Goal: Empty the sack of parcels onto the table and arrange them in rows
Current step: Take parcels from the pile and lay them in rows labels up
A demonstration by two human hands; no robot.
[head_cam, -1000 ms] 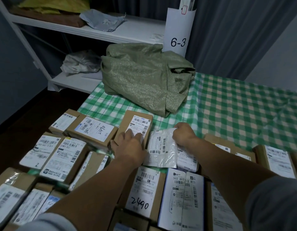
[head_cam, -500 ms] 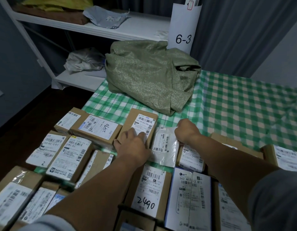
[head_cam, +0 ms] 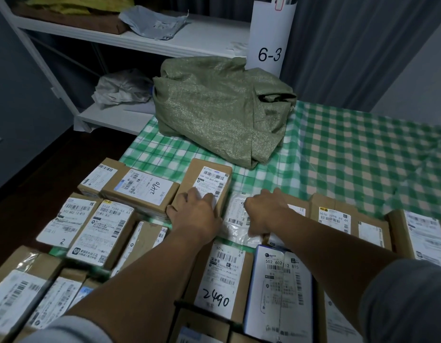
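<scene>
left grip (head_cam: 197, 214) lies flat, fingers straight on a brown box (head_cam: 209, 179). right grip (head_cam: 264, 211) curls onto the white pouch (head_cam: 235, 219) just beside it. green sack (head_cam: 221, 112) is slumped on the far desk (head_cam: 362, 157), parcels (head_cam: 219, 276) in rows nearside.

The surface (head_cam: 362, 157) is covered in a green-and-white check, and the sack (head_cam: 214, 112) is seen in dull olive green with a faint woven sheen. The parcels (head_cam: 202, 186) are shown in brown card with white labels printed in black, save a translucent white pouch (head_cam: 236, 219) and one box (head_cam: 278, 293) in white edged with blue. The shelf (head_cam: 202, 38) is painted white and the curtain (head_cam: 350, 45) is grey.
</scene>
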